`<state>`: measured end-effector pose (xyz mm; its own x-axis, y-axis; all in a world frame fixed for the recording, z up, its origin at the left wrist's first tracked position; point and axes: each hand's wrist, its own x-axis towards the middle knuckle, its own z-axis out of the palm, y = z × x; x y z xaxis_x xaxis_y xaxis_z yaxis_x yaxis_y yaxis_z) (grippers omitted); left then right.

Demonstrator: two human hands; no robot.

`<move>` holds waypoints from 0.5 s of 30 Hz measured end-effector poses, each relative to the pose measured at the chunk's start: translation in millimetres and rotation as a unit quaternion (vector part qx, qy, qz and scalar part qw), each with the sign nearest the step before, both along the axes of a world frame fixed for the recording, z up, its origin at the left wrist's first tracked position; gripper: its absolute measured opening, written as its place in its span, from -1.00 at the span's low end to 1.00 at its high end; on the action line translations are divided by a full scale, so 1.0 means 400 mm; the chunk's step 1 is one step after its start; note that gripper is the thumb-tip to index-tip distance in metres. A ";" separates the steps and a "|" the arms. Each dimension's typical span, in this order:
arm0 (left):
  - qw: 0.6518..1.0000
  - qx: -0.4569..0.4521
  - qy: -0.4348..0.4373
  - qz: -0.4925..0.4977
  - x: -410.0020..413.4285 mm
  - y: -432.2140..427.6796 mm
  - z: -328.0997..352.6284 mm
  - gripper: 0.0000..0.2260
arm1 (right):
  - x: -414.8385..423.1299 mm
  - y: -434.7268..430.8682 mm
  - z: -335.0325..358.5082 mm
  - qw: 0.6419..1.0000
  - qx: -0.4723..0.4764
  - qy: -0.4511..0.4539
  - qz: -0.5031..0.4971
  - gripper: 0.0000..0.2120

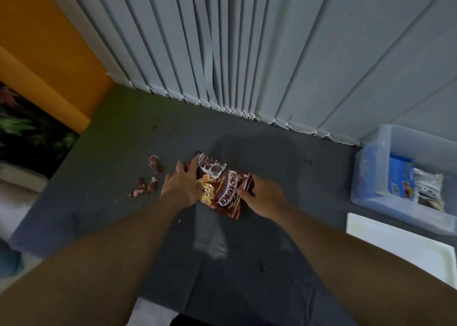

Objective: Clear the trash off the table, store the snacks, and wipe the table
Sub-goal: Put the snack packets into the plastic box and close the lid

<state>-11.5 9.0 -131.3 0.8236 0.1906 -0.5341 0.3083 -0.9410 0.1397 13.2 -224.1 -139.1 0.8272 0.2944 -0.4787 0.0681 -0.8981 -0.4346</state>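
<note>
Inspecting the cereal bag (220,187), I judged it light, soft and crinkly: left hand (181,187) pressed flat on it, right hand (263,197) pinched its folded end, the likeliest hold.

Both bare: my left hand (181,187) and left forearm (99,256) at 7 o'clock, right hand (262,199) and right forearm (346,249) at 5; dark cloth patch (190,321) at 6, garment unclear
</note>
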 end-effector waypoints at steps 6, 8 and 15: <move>0.999 -0.030 -0.040 0.019 0.016 -0.004 -0.008 -0.10 | -0.014 0.046 -0.015 0.995 0.052 0.046 -0.078 -0.41; 0.998 -0.040 -0.050 0.028 0.024 -0.006 -0.003 -0.13 | -0.012 0.043 -0.018 0.987 0.077 0.063 -0.127 -0.43; 0.989 -0.101 -0.103 0.033 0.026 -0.008 0.018 -0.51 | -0.009 0.025 0.012 0.984 0.104 0.051 -0.137 -0.65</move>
<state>-1.2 5.6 -123.9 0.9085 0.1549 -0.3882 0.3138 -0.8662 0.3889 9.4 -214.3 -134.3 0.8396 0.1673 -0.5168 -0.2186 -0.7668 -0.6035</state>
